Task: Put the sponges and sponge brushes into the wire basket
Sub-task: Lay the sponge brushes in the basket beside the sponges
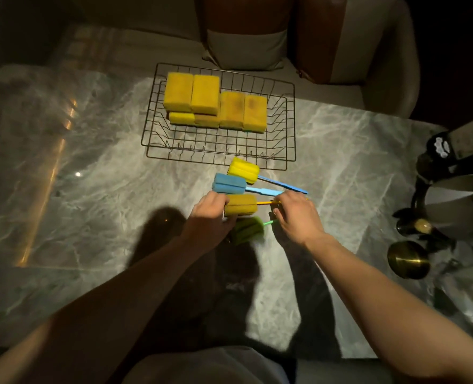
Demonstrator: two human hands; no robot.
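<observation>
A wire basket (221, 151) stands at the far middle of the marble table, with several yellow sponges (215, 102) stacked in its back half. In front of it lie sponge brushes: a yellow-headed one (243, 169) with a blue handle, a blue one (229, 184), a dark yellow one (240, 205) and a green one (247, 230). My left hand (210, 214) grips the head end of the dark yellow brush. My right hand (296, 213) pinches its thin yellow handle; the green brush's handle runs under that hand.
The marble table (91, 189) stretches left and toward me. At the right edge stand a dark lamp or vase with green leaves (451, 184) and a brass bowl (408, 259). A sofa with a cushion (246, 48) sits behind the basket.
</observation>
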